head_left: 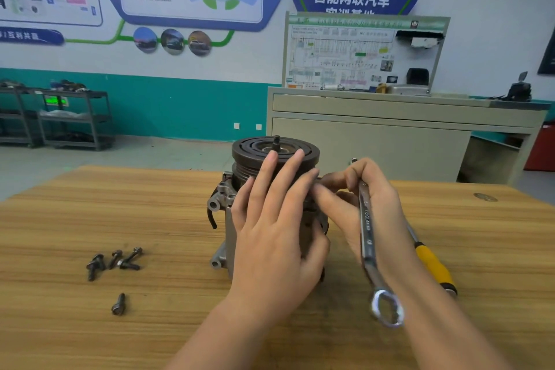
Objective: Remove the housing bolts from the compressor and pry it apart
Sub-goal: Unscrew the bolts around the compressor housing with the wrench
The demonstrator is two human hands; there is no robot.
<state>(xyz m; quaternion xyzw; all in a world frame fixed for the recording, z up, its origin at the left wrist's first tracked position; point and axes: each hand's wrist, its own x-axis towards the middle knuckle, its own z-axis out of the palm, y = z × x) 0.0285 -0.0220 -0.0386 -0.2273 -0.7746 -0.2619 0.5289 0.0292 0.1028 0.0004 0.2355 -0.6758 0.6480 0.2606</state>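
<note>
Compressor (228, 210) upright mid-bench (75, 219), pulley up, left hand (270, 237) laid flat on it with fingers straight, right hand (360, 204) curled round wrench (371, 246), fingertips at compressor's right side, loose bolts (112, 261) toward left edge, screwdriver (432, 264) behind right wrist.

The compressor (237, 213) stands upright on the counter (150, 213), pulley end up. The left hand (276, 237) lies against its near side, fingers reaching onto the pulley. Just right of it the right hand (360, 207) holds a wrench (371, 249) (ring end nearest the camera). A screwdriver (432, 264) lies behind that forearm. Loose bolts (114, 261) lie well left of the compressor, one bolt (118, 304) nearer the camera.
</note>
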